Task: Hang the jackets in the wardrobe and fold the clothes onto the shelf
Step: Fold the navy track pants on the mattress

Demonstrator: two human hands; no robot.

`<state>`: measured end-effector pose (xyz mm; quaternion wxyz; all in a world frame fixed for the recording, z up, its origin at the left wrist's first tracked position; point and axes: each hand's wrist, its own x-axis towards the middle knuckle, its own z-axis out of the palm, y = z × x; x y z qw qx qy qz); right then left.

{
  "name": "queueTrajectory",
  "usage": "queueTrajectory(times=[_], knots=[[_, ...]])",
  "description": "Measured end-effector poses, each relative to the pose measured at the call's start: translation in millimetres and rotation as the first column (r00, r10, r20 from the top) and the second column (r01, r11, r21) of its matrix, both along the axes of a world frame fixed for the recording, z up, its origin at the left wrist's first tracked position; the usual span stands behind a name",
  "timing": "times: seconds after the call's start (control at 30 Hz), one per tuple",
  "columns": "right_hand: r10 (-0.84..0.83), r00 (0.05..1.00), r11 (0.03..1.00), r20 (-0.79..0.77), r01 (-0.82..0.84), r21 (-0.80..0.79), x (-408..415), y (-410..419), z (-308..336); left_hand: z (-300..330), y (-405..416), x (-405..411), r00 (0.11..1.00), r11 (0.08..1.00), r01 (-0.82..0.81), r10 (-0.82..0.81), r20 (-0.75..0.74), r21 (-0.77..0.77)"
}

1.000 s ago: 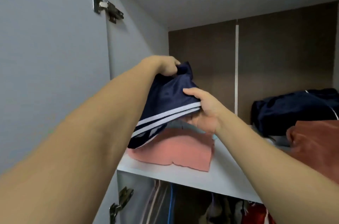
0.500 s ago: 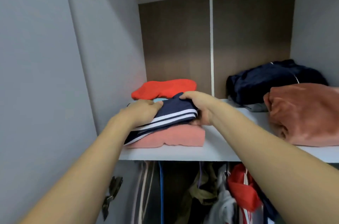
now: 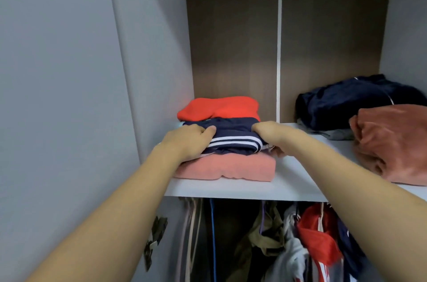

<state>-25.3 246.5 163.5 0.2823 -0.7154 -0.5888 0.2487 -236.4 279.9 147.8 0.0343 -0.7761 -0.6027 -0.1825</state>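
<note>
A folded navy garment with white stripes (image 3: pixel 233 135) lies on top of a folded pink garment (image 3: pixel 228 167) at the left of the white wardrobe shelf (image 3: pixel 254 191). My left hand (image 3: pixel 187 140) grips its left edge, thumb on top. At its right edge my right hand (image 3: pixel 269 132) holds it with fingers curled round the side and partly hidden. Behind this stack sits a folded orange-red garment (image 3: pixel 219 107).
On the shelf's right lie a crumpled navy garment (image 3: pixel 351 101) and a rust-coloured velvety one (image 3: pixel 392 140). Jackets and clothes hang below the shelf, among them a red one (image 3: pixel 316 233) and an olive one (image 3: pixel 265 233). The open grey door (image 3: pixel 57 96) stands at my left.
The navy striped garment came down from the air onto the pink garment, and both hands now hold its sides low on the stack. The view dropped and shifted right.
</note>
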Motion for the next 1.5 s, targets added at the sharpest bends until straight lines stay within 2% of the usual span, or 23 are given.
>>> queueTrajectory(times=[0.1,0.17,0.27,0.33,0.37,0.47,0.63,0.73,0.83,0.9,1.0,1.17,1.27,1.37,1.5], knots=[[-0.136,0.976,0.978,0.172,0.105,0.179,7.4,10.9,16.6,23.7,12.1,3.7,0.993,0.996,0.028,-0.018,0.113,-0.086],[-0.115,0.970,0.955,0.214,0.048,0.293,-0.7,14.9,29.3,27.6,19.2,9.1,0.987,0.989,0.031,-0.007,0.158,-0.146],[0.093,0.940,0.957,0.327,-0.175,0.231,-24.7,23.5,20.9,3.8,26.6,12.8,0.949,0.967,0.066,0.016,0.314,-0.247],[0.149,0.909,0.976,0.389,-0.198,0.088,-32.9,35.2,-4.8,-12.2,28.5,9.7,0.871,0.961,0.040,0.101,0.481,-0.274],[0.155,0.890,0.977,0.429,-0.202,0.067,-34.7,38.3,-17.3,-17.3,29.7,7.9,0.852,0.959,0.022,0.129,0.507,-0.281],[0.129,0.875,0.972,0.467,-0.206,0.117,-28.3,51.0,-34.5,-22.2,31.9,6.1,0.886,0.950,-0.011,0.154,0.438,-0.312],[0.093,0.950,0.974,0.299,-0.149,0.171,-24.0,48.1,-33.4,-17.4,25.9,8.0,0.912,0.963,-0.011,0.121,0.393,-0.271],[0.132,0.950,0.958,0.283,-0.196,0.209,-20.2,40.6,-31.7,-11.1,21.2,11.2,0.973,0.977,-0.004,0.052,0.224,-0.211],[0.091,0.973,0.941,0.214,-0.155,0.302,-11.1,24.0,-23.5,3.6,9.3,10.9,0.999,1.000,-0.025,0.025,-0.025,0.017],[0.030,0.983,0.931,0.183,-0.094,0.353,-4.1,10.5,-12.3,12.9,-1.3,9.6,0.993,0.983,-0.010,0.032,-0.116,0.183],[-0.055,0.977,0.915,0.204,-0.032,0.402,2.5,-19.7,1.6,18.0,-20.5,9.4,0.991,0.941,0.051,-0.007,-0.132,0.334],[-0.181,0.929,0.849,0.323,-0.019,0.529,24.6,-69.9,4.8,16.6,-36.2,29.4,0.984,0.823,0.155,-0.076,-0.164,0.546],[-0.285,0.899,0.810,0.332,0.041,0.585,42.5,-113.7,2.7,15.0,-51.8,59.3,0.971,0.775,0.236,-0.171,-0.165,0.586],[-0.338,0.868,0.828,0.365,0.091,0.553,62.2,-164.0,1.4,13.5,-82.5,91.8,0.942,0.745,0.335,-0.274,-0.194,0.576],[-0.428,0.813,0.817,0.394,0.162,0.553,92.4,-242.9,4.4,22.0,-138.8,139.0,0.892,0.659,0.435,-0.406,-0.197,0.613]])
